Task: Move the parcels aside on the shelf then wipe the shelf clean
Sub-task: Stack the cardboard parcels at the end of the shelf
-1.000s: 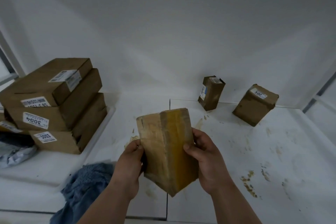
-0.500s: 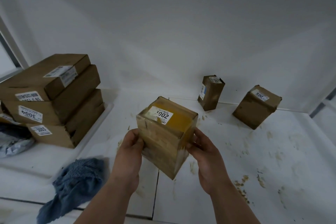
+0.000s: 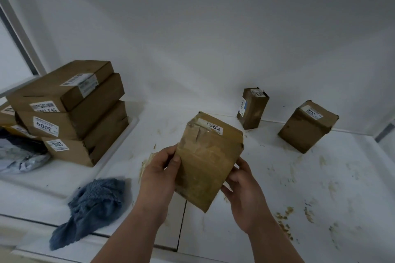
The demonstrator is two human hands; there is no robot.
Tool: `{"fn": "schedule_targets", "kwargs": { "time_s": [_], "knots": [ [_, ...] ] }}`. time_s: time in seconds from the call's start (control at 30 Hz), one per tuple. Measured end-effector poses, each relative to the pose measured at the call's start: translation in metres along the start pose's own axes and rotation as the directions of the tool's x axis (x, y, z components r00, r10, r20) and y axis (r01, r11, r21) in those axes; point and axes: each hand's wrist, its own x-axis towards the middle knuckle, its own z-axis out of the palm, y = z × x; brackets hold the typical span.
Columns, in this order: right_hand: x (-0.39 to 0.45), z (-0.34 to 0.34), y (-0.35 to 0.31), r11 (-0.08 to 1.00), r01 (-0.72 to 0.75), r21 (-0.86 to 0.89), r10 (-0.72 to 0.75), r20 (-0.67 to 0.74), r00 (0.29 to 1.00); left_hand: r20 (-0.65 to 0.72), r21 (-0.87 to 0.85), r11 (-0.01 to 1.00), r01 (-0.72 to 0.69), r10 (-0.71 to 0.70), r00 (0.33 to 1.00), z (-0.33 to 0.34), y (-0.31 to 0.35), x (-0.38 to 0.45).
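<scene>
I hold a brown cardboard parcel with a white label, lifted and tilted above the middle of the white shelf. My left hand grips its left side and my right hand grips its lower right side. Two more small parcels stand at the back: a narrow upright one and a squat one to its right. A crumpled blue cloth lies at the shelf's front left. Brownish smears and crumbs dirty the shelf's right half.
Three flat boxes are stacked on the left part of the shelf, with a grey plastic mailer and other packets beside them. A white back wall closes the shelf behind. A seam divides two shelf panels.
Both hands have turned the held parcel: first an edge faced me, then its labelled yellow-taped top, now a broad brown side. It has also moved a little to the right.
</scene>
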Motion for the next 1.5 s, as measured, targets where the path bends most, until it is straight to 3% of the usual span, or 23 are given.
{"fn": "schedule_targets", "kwargs": {
  "time_s": [0.2, 0.3, 0.37, 0.47, 0.63, 0.83, 1.0, 1.17, 1.2, 1.27, 1.5],
  "knots": [
    [-0.007, -0.003, 0.003, 0.987, -0.128, 0.101, 0.110, 0.162, 0.981, 0.046, 0.063, 0.998, 0.019, -0.022, 0.999, -0.002, 0.014, -0.007],
    [-0.009, -0.001, 0.006, 0.945, -0.268, 0.189, 0.227, 0.213, 0.950, 0.111, -0.018, 1.000, 0.015, -0.012, 0.994, -0.001, 0.020, -0.008],
    [-0.010, -0.001, 0.005, 0.916, -0.315, 0.251, 0.272, 0.190, 0.943, 0.138, -0.108, 0.994, 0.027, -0.012, 0.990, 0.000, 0.022, -0.007],
    [-0.010, -0.005, 0.006, 0.873, -0.350, 0.339, 0.292, 0.212, 0.933, 0.140, -0.112, 0.993, 0.039, -0.023, 0.990, -0.002, 0.023, -0.007],
    [-0.013, -0.006, 0.002, 0.860, -0.415, 0.297, 0.363, 0.215, 0.907, 0.138, -0.106, 0.994, 0.005, 0.010, 0.990, -0.003, 0.022, -0.008],
    [-0.004, -0.012, -0.012, 0.901, -0.375, 0.220, 0.354, 0.127, 0.926, 0.166, -0.142, 0.990, 0.017, 0.007, 0.986, -0.001, 0.018, -0.013],
    [-0.004, -0.022, -0.016, 0.972, -0.211, 0.107, 0.201, 0.103, 0.974, 0.175, -0.077, 0.997, 0.000, 0.013, 0.984, 0.006, 0.024, -0.020],
    [-0.001, -0.033, -0.004, 0.974, -0.199, 0.106, 0.193, 0.064, 0.979, 0.200, 0.152, 0.983, -0.105, 0.074, 0.977, 0.011, 0.036, -0.020],
    [-0.002, -0.034, -0.002, 0.982, -0.185, 0.030, 0.183, 0.061, 0.981, 0.198, 0.205, 0.972, -0.113, 0.072, 0.978, 0.011, 0.039, -0.021],
    [-0.004, -0.031, -0.002, 0.984, -0.160, -0.083, 0.166, 0.071, 0.984, 0.180, 0.264, 0.960, -0.091, 0.044, 0.983, 0.013, 0.043, -0.021],
    [-0.008, -0.032, -0.009, 0.980, -0.200, 0.008, 0.197, 0.120, 0.973, 0.138, 0.221, 0.975, 0.039, -0.071, 0.988, 0.016, 0.040, -0.026]
  ]
}}
